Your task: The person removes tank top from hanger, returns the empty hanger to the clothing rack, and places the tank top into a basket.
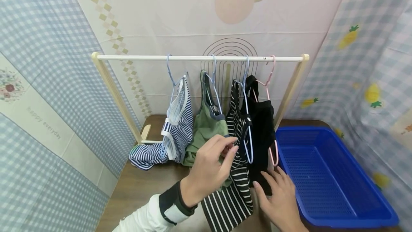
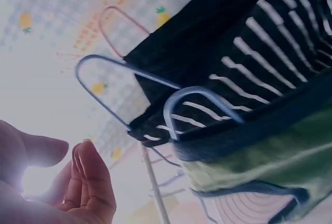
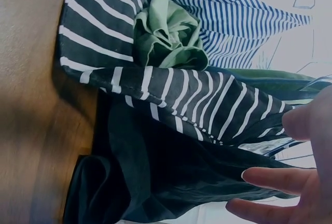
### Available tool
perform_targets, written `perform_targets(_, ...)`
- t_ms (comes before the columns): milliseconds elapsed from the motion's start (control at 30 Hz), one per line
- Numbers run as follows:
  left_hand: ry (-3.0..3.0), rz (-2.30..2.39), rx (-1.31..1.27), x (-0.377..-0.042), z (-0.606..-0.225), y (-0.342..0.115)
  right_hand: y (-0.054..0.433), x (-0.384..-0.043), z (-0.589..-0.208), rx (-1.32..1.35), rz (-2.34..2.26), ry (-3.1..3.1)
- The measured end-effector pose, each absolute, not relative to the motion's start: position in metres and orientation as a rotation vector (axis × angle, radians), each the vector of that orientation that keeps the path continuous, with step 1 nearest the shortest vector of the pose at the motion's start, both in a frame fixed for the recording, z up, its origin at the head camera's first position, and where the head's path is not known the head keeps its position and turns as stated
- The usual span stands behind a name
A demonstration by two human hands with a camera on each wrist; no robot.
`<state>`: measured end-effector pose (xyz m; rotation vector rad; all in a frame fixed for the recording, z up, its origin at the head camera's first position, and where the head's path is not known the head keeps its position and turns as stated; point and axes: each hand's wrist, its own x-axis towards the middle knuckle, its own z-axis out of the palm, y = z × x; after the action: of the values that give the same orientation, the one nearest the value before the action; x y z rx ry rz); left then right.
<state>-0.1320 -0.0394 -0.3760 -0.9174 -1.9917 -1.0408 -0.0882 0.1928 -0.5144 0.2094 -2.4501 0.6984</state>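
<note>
My left hand [image 1: 206, 167] hovers in front of the green tank top [image 1: 206, 124], thumb and fingers loosely bent with nothing between them, as the left wrist view also shows. My right hand [image 1: 281, 198] is low by the black garment [image 1: 262, 121], fingers spread, close to the lower end of its pink hanger [image 1: 276, 153]. Between the green and black pieces hangs a black-and-white striped top [image 1: 225, 207] on a blue hanger [image 1: 250, 149]; its lower part lies on the table. A blue-and-white striped garment [image 1: 185, 128] hangs farthest left.
The hangers hook over the white rod [image 1: 138, 57] of a rack with wooden posts [image 1: 117, 97]. To the right, a blue plastic basket [image 1: 317, 174] stands on the wooden table [image 1: 128, 196]. Patterned cloth [image 1: 161, 10] covers the walls behind and at both sides.
</note>
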Motion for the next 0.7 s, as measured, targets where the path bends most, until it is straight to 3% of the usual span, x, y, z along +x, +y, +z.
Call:
perform_targets(500,-2.096,-1.961,-0.971,-0.143,-0.308,-0.002,0.191,-0.091,-0.514,0.229,0.712,-2.436)
perform_targets(700,-2.308,-2.075,-0.895,-0.154,-0.285,0.008,0.192,-0.090,-0.515,0.239,0.717,-2.409)
